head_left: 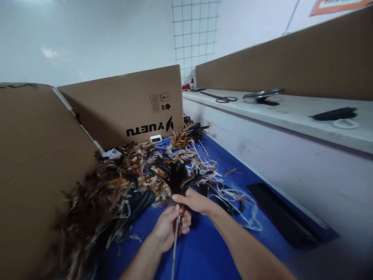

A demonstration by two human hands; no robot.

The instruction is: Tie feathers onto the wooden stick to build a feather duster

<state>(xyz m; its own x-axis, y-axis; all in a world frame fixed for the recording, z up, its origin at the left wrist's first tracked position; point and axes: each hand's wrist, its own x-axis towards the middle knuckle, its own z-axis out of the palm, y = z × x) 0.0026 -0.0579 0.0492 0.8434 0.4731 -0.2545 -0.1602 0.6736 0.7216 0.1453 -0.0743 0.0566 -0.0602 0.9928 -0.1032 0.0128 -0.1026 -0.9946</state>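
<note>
A bunch of dark feathers [177, 175] fans out above my two hands, over the blue tabletop [210, 249]. My right hand [194, 200] is closed round the lower end of the bunch, its thumb lying across the front. Just below, my left hand [171, 227] pinches a thin pale strip [175, 249] close to the base of the feathers. The strip runs down toward the bottom edge of the view. The fingers hide where strip and feathers meet.
Brown and black loose feathers [116, 175] heap up against cardboard panels [122, 101]. Clear plastic ties [252, 214] lie at right, near a long black object [282, 214]. On the white ledge [294, 116] rest scissors [223, 99] and a dark object [335, 113]. A small white device [156, 138] stands behind.
</note>
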